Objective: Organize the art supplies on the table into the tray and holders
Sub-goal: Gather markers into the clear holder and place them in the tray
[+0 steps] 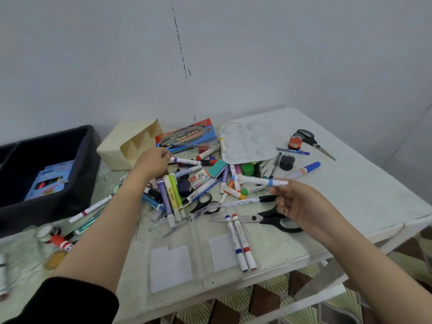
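My left hand (152,163) pinches the end of a white marker with a purple band (187,161) over the pile of markers (187,185) in the table's middle. A white marker with blue bands (259,181) is held in the fingers of my right hand (299,204), above the pile's right side. A clear divided tray (198,253) lies at the front edge with a blue marker and a red marker (240,242) in its right part. The cream holder (131,146) lies on its side behind my left hand.
A dark bin (46,174) at the left holds a blue marker pack. A colour-pen box (187,136), a white palette (247,141), small paint jars (295,142) and several pairs of scissors (275,218) lie about the table. The table edge drops off at the right and front.
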A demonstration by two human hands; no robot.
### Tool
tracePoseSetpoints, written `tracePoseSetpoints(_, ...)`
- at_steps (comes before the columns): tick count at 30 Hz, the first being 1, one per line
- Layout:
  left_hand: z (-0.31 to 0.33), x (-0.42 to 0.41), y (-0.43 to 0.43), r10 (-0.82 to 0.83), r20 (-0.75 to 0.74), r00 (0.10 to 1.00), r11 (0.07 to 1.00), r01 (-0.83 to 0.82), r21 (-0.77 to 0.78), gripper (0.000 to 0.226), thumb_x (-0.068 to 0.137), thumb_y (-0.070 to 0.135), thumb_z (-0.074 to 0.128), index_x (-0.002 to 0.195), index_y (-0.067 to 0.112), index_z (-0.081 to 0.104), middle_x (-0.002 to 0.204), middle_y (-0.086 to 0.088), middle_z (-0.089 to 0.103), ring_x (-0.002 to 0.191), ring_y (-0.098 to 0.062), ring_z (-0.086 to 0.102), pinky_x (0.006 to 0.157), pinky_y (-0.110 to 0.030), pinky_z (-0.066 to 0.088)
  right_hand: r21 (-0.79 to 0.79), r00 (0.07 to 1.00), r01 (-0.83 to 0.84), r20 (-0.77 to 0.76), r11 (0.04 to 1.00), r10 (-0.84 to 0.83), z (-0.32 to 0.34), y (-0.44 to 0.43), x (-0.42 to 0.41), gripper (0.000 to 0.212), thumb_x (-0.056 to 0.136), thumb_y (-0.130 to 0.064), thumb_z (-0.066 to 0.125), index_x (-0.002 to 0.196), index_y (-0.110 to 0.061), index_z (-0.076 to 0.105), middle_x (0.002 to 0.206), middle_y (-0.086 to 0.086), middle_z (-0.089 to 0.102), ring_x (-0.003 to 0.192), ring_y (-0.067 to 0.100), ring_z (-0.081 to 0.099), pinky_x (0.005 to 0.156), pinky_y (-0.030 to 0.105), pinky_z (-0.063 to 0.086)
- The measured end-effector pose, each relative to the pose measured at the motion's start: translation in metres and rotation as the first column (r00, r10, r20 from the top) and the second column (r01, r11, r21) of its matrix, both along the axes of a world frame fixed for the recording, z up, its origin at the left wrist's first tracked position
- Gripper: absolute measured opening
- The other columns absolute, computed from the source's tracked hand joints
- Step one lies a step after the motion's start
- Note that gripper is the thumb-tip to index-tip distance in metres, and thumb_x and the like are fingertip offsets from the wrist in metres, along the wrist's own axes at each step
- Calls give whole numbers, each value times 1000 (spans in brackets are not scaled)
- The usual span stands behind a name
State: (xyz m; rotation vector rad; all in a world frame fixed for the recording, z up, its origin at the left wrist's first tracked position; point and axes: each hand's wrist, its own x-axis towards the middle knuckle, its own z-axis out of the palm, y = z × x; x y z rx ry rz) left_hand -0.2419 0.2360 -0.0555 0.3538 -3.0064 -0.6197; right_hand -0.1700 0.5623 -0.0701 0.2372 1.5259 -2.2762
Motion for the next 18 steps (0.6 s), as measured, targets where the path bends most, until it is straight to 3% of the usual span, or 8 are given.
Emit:
tracePoseSetpoints(4, 7, 14, -3, 99, -126, 987, 982, -77, 170, 25, 101, 19, 31, 99, 11, 55, 93, -11, 60, 73, -20, 50, 61, -30, 36, 20, 999, -3, 42, 1000, 2, -3, -12, 17, 20, 93, -5, 43, 84, -4, 61, 68, 7, 64, 48, 12, 51, 46, 20, 45)
tracePoseSetpoints(7, 4, 31, 3, 191, -166, 968, 937, -129, 324, 20, 101, 18, 32, 101, 15, 52, 87, -4, 60, 64, -12, 48, 53, -26, 37, 178, 999, 24, -31, 984, -19, -8, -25, 30, 21, 93, 3, 43, 99, -5, 61, 82, 14, 69, 59, 21, 66, 51, 25, 54)
tracePoseSetpoints(11, -7, 52, 16, 235, -143, 961, 877, -147, 457, 24, 101, 17, 34, 107, 9, 57, 87, -1, 63, 77, -19, 59, 66, -31, 48, 350, 987, -17, -146, 937, 72, -20, -41, 39, 38, 88, 3, 51, 116, -23, 55, 103, 8, 62, 76, 22, 68, 68, 32, 59)
tracePoseSetpoints(13, -7, 59, 20, 234, -138, 962, 888, -154, 433, 23, 101, 16, 35, 107, 13, 56, 85, 2, 60, 72, -12, 52, 63, -28, 44, 579, 948, 25, -272, 815, 164, -26, -44, 38, 40, 84, -4, 57, 115, -29, 54, 105, 0, 59, 74, 13, 61, 70, 25, 56)
tracePoseSetpoints(15, -6, 66, 23, 237, -138, 962, 876, -150, 458, 22, 101, 15, 36, 107, 14, 57, 85, 2, 61, 68, -11, 49, 63, -28, 43, 715, 863, 111, -414, 690, 290, -30, -45, 37, 42, 85, -8, 57, 117, -34, 51, 103, -6, 55, 63, 2, 52, 60, 12, 46)
tracePoseSetpoints(18, -1, 80, 28, 265, -117, 957, 797, -149, 586, 20, 101, 15, 36, 103, 11, 56, 78, 3, 64, 60, -11, 49, 58, -25, 43, 824, 702, 219, -505, 522, 502, -33, -44, 34, 47, 88, -8, 52, 127, -34, 50, 106, -9, 45, 64, 4, 48, 57, 15, 41)
